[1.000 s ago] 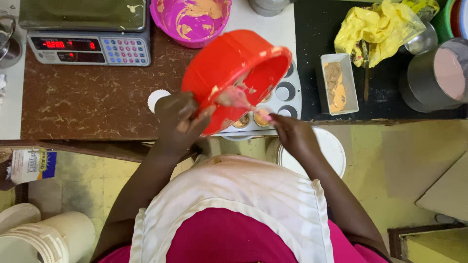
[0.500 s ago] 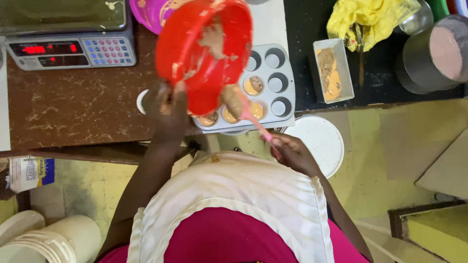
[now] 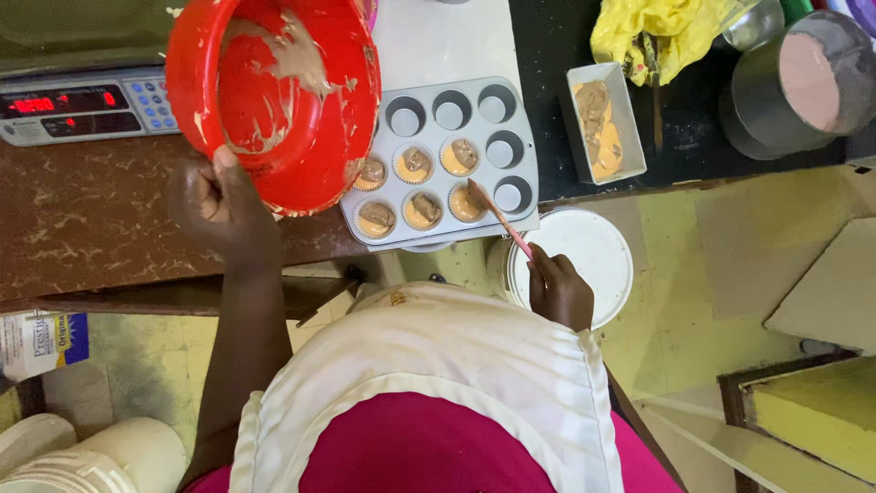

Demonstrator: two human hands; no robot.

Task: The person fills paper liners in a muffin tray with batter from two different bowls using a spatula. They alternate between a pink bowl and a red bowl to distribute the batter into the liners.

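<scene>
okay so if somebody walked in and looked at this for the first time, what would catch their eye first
Most striking is the big red bowl, smeared with tan batter and tilted up at upper left, gripped at its lower rim by the left hand. Just right of it on the counter lies a grey muffin tin with six cups filled and the rest empty. The right hand holds a pink spatula reaching toward the tin's near edge.

a brown mottled counter (image 3: pixel 82 228) carries a digital scale (image 3: pixel 87 102) and a grey muffin tin (image 3: pixel 444 160) with 6 filled cups, overhanging its edge. a black surface (image 3: pixel 693 137) beside it holds a small loaf pan (image 3: pixel 604 121), a metal pot (image 3: pixel 803 82) and a yellow cloth (image 3: pixel 662 27).
</scene>
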